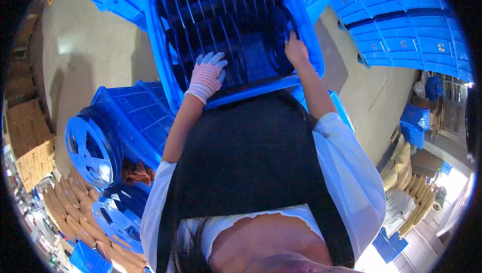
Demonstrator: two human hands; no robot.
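Note:
Rows of black reels (216, 2) stand on edge, side by side, in a blue plastic crate (159, 52) in front of me. My left hand (207, 76), in a striped knit glove, lies over the near row with its fingers stretched out and slightly apart. My bare right hand (296, 52) is at the crate's right side, closed on the rim of a black reel (279, 54) that stands apart from the others. A gap showing the crate's blue inside separates this reel from the near row. The fingertips of my right hand are partly hidden.
At my left, blue reels (90, 152) lean by another blue crate (135, 107). Stacked blue crates (401, 37) rise at the far right. Brown sacks (75, 213) and cardboard boxes (27, 137) stand along the left; pale sacks (401, 162) lie at the right.

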